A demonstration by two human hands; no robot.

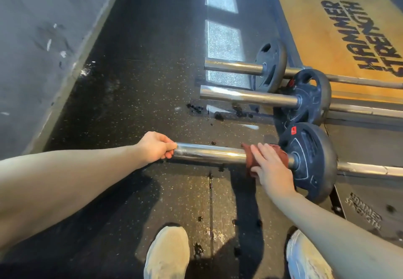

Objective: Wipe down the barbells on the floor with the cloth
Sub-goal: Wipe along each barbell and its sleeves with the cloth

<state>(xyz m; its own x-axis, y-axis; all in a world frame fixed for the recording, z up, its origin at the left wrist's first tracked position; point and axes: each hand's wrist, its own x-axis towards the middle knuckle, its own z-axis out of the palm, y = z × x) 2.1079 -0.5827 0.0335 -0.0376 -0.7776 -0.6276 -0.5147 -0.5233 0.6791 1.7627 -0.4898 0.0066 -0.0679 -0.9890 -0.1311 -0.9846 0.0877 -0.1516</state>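
Observation:
Three barbells lie side by side on the black rubber floor. The nearest barbell [209, 153] has a shiny chrome sleeve and a dark weight plate [309, 160]. My left hand [156, 146] grips the free end of that sleeve. A reddish-brown cloth [281, 154] is wrapped over the sleeve right beside the plate, and my right hand [270, 167] lies over it with the fingers curved around cloth and bar. The middle barbell [246, 96] and the far barbell [233, 67] lie beyond, each with a dark plate.
A grey wall [43, 49] runs along the left. An orange lifting platform [327, 34] with black lettering sits at the back right. Dark crumbs [196, 108] dot the floor between the bars. My two light shoes [166, 254] stand at the bottom.

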